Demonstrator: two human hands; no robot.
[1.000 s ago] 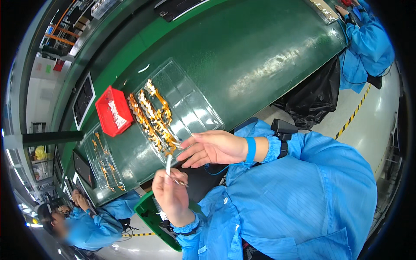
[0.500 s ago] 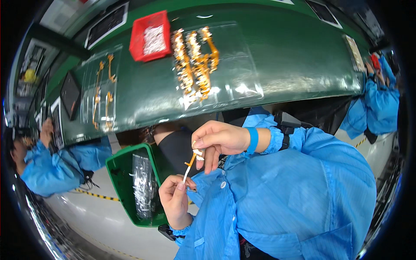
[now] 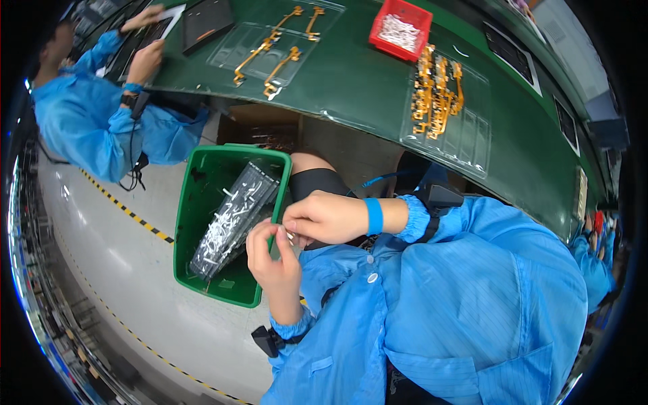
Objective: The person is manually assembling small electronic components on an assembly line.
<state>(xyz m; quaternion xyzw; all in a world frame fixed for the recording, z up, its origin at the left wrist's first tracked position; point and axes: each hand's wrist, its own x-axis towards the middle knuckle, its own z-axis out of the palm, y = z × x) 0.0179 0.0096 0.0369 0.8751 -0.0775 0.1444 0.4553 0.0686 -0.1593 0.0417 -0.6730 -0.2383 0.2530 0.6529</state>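
My left hand [image 3: 273, 260] and my right hand [image 3: 327, 217], the one with a blue wristband, meet fingertip to fingertip over the right rim of a green bin [image 3: 181, 236]. Between the fingertips only a sliver of the small orange flex cable [image 3: 291, 236] shows; the fingers hide the rest. My right thumb and forefinger are pinched on it. The left thumb and fingers are closed against the same spot, though what they grip is hidden. Inside the bin lies a clear plastic tray [image 3: 233, 216] strewn with white strips.
On the green table [image 3: 337, 84] stand a red box [image 3: 426, 34] of white pieces, a clear tray [image 3: 476, 135] of orange flex cables and another tray [image 3: 253, 64] holding several more. A co-worker in blue [image 3: 88, 135] sits at the far left. A cardboard box [image 3: 260, 121] is under the table.
The view has swung, so table and bin appear shifted. My hands have come together; the orange flex cable with its white strip, stretched between them before, is now mostly hidden in the fingers.
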